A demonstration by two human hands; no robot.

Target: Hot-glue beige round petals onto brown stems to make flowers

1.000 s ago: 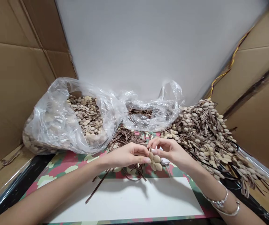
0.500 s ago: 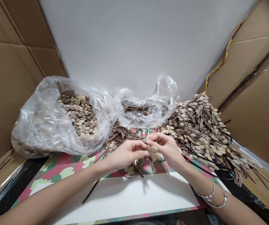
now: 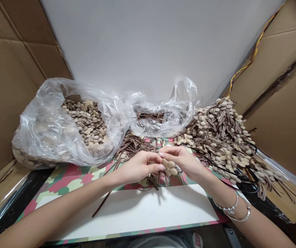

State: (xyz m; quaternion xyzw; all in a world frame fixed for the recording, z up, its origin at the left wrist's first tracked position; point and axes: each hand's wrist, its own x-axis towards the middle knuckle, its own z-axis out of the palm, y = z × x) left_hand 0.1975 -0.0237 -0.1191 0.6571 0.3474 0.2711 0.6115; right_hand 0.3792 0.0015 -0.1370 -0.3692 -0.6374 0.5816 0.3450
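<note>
The only camera sits on my head, facing forward and down, close enough that my left hand (image 3: 136, 168) and right hand (image 3: 185, 162) fall below mid-frame, the grey wall (image 3: 148, 44) ahead and the patterned work surface (image 3: 67, 182) beneath.

Reaching in with both arms bare, slanting the left forearm (image 3: 67, 210) up from the lower left corner and the right forearm (image 3: 261, 227) in from the lower right. Holding the left hand (image 3: 136, 167) super close to the right hand (image 3: 186, 162), with fingertips (image 3: 160, 167) nearly meeting. Pinching with thumb and bent fingers on both sides, wrists pretty much straight, honestly kinda neat.
</note>
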